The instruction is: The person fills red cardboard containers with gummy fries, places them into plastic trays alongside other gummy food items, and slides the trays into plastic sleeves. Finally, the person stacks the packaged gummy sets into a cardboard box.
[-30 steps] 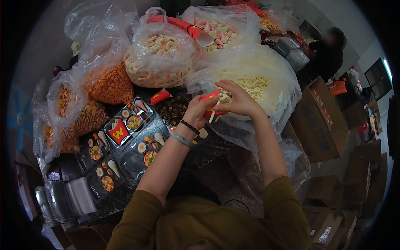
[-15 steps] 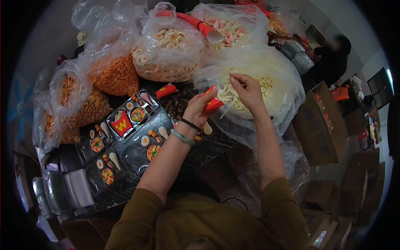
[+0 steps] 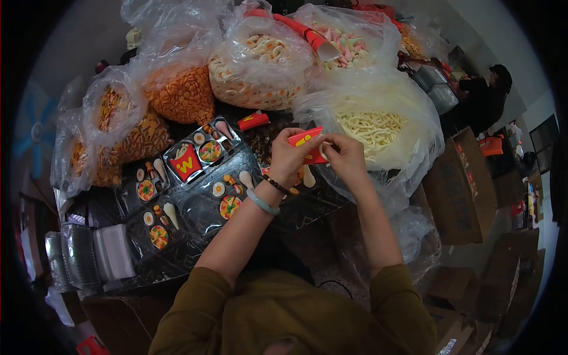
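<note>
My left hand (image 3: 285, 157), with a beaded bracelet and a pale bangle at its wrist, grips a small red carton (image 3: 303, 138) bearing a yellow mark. My right hand (image 3: 346, 155) meets the carton's right end, thumb and fingers pinched together. Its fingertips hide what they hold. Just behind is an open clear bag of pale yellow gummy strips (image 3: 373, 133). Another red carton (image 3: 253, 120) lies flat on the table. To the left, a clear tray (image 3: 204, 180) holds a red carton filled with strips (image 3: 184, 164), beside round, egg-like and cone-shaped candies.
Bags of orange candies (image 3: 180, 92), white-and-orange candies (image 3: 257, 83) and pink candies (image 3: 349, 44) line the back. A red paper tube (image 3: 313, 36) lies across them. Clear containers (image 3: 80, 254) stand left, a cardboard box (image 3: 455, 189) right. A person (image 3: 488, 94) stands far right.
My right hand has moved down and left from above the strip bag to the carton. The carton has turned in my left hand. The whole view has shifted slightly.
</note>
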Tool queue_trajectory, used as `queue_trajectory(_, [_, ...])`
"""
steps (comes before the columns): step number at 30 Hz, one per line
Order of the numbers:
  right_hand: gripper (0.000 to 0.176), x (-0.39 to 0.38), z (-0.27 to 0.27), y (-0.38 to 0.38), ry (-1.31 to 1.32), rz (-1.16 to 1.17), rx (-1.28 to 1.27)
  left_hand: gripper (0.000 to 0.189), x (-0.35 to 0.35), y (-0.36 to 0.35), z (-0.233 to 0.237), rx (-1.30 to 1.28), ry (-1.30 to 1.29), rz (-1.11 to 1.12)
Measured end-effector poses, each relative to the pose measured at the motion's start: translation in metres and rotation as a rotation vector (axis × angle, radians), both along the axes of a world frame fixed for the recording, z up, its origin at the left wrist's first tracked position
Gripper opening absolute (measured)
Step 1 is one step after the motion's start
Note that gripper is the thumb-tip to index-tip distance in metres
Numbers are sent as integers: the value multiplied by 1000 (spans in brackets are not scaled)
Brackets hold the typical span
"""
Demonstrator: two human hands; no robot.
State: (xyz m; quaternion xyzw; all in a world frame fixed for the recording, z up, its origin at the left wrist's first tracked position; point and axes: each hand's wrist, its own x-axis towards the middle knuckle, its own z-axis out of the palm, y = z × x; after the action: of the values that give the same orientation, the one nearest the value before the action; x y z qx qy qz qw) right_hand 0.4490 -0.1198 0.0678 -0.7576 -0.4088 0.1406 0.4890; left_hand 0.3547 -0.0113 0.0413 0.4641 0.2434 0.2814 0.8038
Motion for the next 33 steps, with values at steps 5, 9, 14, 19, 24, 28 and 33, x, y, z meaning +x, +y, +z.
queue_trajectory(5, [14,-28,3,26,352,223,26,43,-33,16,2,-253,-68,125])
queue_trajectory(9, [14,-44,-1,39,-383,299,102,42,-62,30,-1,-282,-81,215])
queue_trajectory(14, [10,-102,8,61,-432,234,-4,41,-103,34,1,-16,-56,496])
queue_trajectory(19, [10,-160,7,81,-506,348,100,35,-150,35,7,-41,-91,759])
queue_trajectory(24, [5,-219,16,119,-608,522,250,31,-203,58,-24,156,-67,1061])
queue_trajectory(28, [3,-274,18,185,-691,632,407,36,-291,84,-8,532,445,1071])
queue_trajectory(33, [5,-335,-36,290,-847,720,396,68,-383,137,-33,1258,1009,959])
